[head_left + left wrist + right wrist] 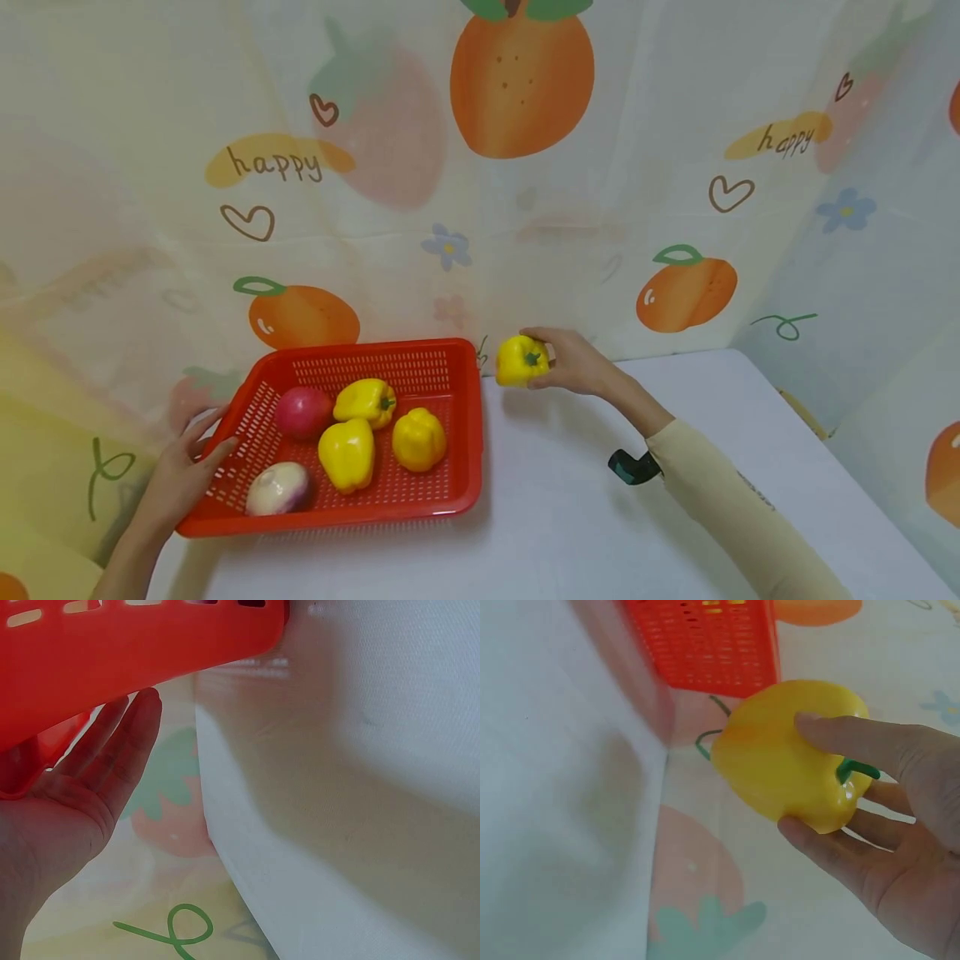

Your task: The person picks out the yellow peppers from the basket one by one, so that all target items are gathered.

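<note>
A yellow bell pepper (521,362) is in my right hand (573,360), held just past the right end of a red basket (457,492). In the right wrist view, the thumb lies over the top of the pepper (787,750) and the fingers are under it, near its green stem. My left hand (182,473) holds the left rim of the basket, with its fingers (135,742) along the outside. Inside the basket are several more yellow peppers (347,454), a round pinkish-red vegetable (303,412) and a white-and-purple turnip (277,489).
The basket stands on a white-covered table (555,517). A fruit-printed curtain (540,275) hangs behind the table and along its sides. Near the right forearm, a black curved object (632,467) shows beside the sleeve (720,492).
</note>
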The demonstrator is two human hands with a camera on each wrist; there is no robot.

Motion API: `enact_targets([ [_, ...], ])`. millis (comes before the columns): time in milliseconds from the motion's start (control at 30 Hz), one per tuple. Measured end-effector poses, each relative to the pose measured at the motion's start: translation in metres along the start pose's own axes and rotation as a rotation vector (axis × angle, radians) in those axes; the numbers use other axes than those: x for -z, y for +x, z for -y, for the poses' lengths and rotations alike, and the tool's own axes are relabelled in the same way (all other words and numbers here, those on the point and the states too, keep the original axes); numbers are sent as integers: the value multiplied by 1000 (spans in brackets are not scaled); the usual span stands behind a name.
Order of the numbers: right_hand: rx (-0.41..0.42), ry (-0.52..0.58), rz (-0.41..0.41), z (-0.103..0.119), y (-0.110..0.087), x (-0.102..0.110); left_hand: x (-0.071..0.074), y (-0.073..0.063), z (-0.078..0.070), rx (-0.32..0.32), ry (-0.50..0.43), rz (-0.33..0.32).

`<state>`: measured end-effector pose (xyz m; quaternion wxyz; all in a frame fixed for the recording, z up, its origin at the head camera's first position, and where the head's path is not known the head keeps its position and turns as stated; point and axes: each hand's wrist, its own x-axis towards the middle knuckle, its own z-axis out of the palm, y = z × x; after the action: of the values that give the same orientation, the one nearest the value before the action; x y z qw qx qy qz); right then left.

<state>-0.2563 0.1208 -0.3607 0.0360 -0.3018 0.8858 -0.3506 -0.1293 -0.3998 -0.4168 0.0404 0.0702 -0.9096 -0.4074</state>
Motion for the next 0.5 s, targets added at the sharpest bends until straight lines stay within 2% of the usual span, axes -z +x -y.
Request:
enact_targets([
  [200, 5, -31, -13, -7, -2, -4, -2, -2, -2, -21, -15, -6],
  [500, -26, -59, -21, -12, -4, -5, 0, -2, -2, 1, -8, 5],
])
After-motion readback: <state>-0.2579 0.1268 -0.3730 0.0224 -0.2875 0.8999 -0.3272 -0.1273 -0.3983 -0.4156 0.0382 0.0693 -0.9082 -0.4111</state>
